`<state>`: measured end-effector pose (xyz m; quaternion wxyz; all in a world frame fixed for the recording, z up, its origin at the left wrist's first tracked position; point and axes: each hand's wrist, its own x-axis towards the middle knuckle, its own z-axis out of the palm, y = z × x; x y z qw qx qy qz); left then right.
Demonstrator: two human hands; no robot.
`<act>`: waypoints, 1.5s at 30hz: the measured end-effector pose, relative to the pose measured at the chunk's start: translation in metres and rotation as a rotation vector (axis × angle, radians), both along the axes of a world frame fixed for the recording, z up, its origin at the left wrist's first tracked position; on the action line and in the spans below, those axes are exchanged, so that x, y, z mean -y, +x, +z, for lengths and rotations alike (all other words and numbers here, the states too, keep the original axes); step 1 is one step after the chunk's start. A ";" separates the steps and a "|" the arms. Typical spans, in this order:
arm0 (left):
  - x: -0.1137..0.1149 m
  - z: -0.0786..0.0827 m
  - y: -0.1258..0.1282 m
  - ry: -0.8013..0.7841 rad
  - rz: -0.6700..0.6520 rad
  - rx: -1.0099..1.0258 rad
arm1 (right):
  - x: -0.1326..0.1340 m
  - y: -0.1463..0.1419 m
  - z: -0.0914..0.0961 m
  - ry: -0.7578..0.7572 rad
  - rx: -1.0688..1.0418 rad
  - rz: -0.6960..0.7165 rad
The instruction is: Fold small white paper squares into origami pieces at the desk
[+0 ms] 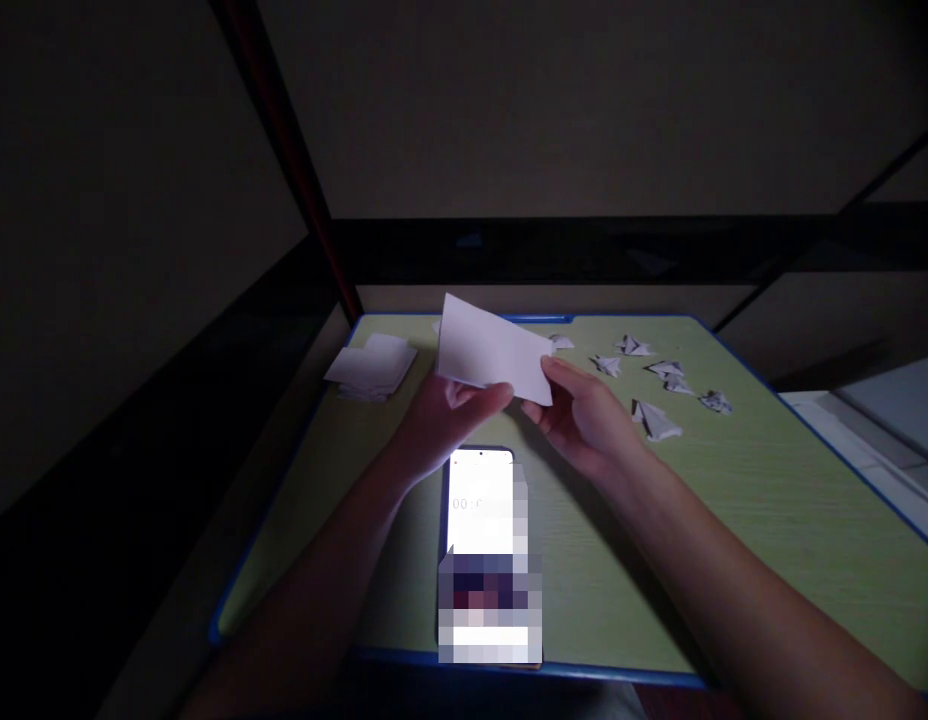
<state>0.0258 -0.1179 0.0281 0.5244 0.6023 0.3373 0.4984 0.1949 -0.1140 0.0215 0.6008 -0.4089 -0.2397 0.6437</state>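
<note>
Between my two hands a white sheet of paper [490,345] is held up above the table, tilted, and it looks folded along its left edge. My left hand [453,420] grips its lower edge, the thumb on the near face and the other fingers hidden behind. At the lower right corner, my right hand [584,405] pinches the sheet between thumb and fingers. Below the hands a phone [480,500] lies lit on the table, showing part of a timer; its lower half is pixelated.
A stack of white paper [374,368] lies at the table's far left. Several small folded paper pieces [657,420] are scattered at the far right. The green table [734,500] has a blue rim, with walls behind and to the left. A white surface [869,430] stands at the right.
</note>
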 end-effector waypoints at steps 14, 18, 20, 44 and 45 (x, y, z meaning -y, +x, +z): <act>0.011 -0.010 0.002 0.517 0.296 -0.228 | 0.019 -0.019 -0.001 0.187 0.297 0.276; 0.002 -0.009 -0.006 0.643 0.448 -0.614 | 0.024 -0.010 0.013 0.414 0.342 0.271; 0.002 -0.007 -0.006 0.651 0.439 -0.818 | 0.029 -0.008 0.018 0.463 0.311 0.309; -0.011 -0.008 -0.005 -0.247 0.241 0.176 | 0.015 0.008 0.018 0.375 0.308 0.209; -0.010 -0.008 -0.006 -0.262 0.217 0.182 | 0.016 0.008 0.017 0.383 0.306 0.213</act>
